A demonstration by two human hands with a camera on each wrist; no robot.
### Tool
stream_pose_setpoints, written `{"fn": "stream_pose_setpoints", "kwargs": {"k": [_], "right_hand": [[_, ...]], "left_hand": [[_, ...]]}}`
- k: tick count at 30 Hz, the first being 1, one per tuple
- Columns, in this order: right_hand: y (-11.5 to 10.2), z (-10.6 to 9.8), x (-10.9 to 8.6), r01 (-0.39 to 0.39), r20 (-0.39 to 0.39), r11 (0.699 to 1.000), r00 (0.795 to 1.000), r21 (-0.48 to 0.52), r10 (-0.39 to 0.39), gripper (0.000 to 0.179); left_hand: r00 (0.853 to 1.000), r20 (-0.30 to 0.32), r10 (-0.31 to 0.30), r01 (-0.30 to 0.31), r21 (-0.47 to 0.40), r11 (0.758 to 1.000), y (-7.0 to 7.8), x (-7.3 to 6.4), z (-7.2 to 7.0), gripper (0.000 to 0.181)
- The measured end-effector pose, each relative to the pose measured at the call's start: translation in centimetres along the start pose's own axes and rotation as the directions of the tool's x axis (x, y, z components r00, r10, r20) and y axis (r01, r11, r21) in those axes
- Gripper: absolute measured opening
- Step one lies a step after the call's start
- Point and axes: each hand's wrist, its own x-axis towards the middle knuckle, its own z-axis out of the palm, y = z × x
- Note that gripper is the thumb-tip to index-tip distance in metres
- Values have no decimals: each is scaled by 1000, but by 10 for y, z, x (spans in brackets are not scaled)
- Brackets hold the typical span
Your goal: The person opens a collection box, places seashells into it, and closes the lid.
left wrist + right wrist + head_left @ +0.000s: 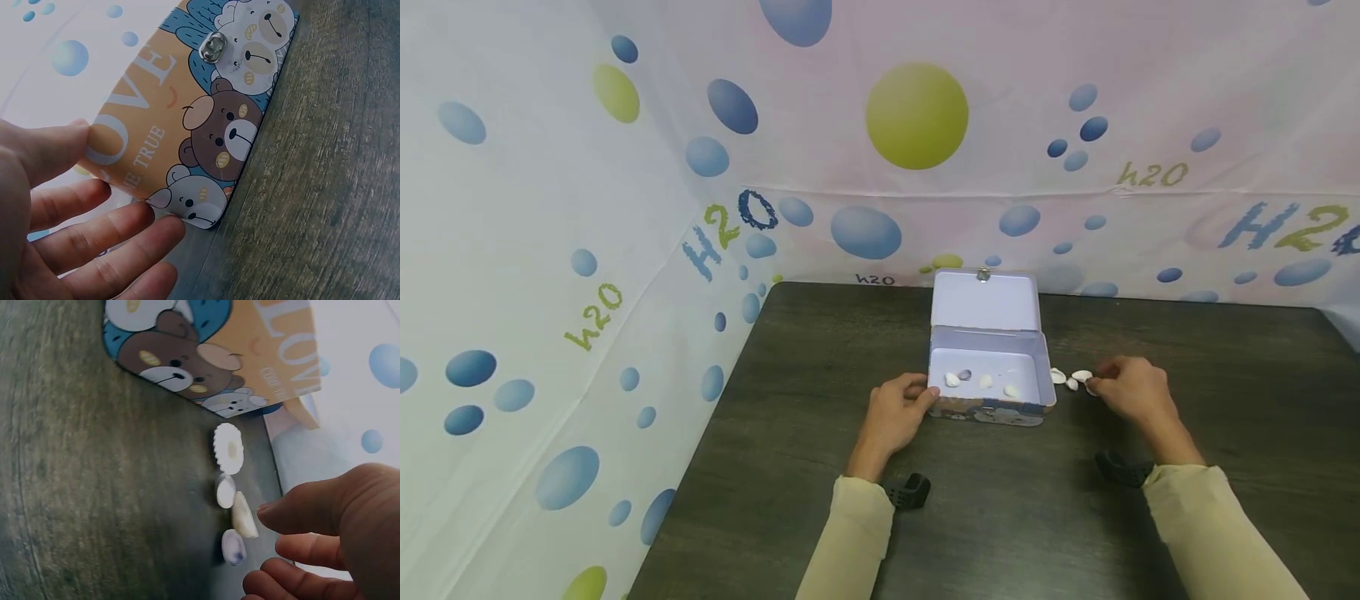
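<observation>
A lidded tin box [992,408] stands with its lid [987,300] raised, its front printed with cartoon bears and lettering. Several small seashells [986,381] lie on its white floor. My left hand [891,417] holds the box at the front left corner, thumb on the rim and fingers along the side. Right of the box my right hand [1135,392] hovers at a loose group of shells, thumb and fingers apart. The right wrist view shows a ridged white shell [229,449], a small pale shell [225,490], a long cream shell [244,515] near the thumb, and a purple-tinted shell [233,547].
The dark wooden table [760,467] reaches back to a white wall covering [820,133] with blue and green dots and "H2O" lettering. The box's raised lid is near that covering. A metal clasp [983,274] sits on the lid's top edge.
</observation>
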Motion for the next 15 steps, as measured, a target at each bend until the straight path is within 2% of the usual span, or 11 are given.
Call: {"fn": "stream_pose_setpoints", "kwargs": {"k": [6, 15], "right_hand": [[3, 4, 2, -56, 3, 998, 998, 19, 56, 37], [7, 11, 5, -17, -21, 1000, 1000, -24, 17, 31]], "left_hand": [[1000, 2, -4, 4, 2, 1000, 1, 0, 1, 42], [1000, 4, -9, 9, -4, 1000, 1, -1, 0, 42]]}}
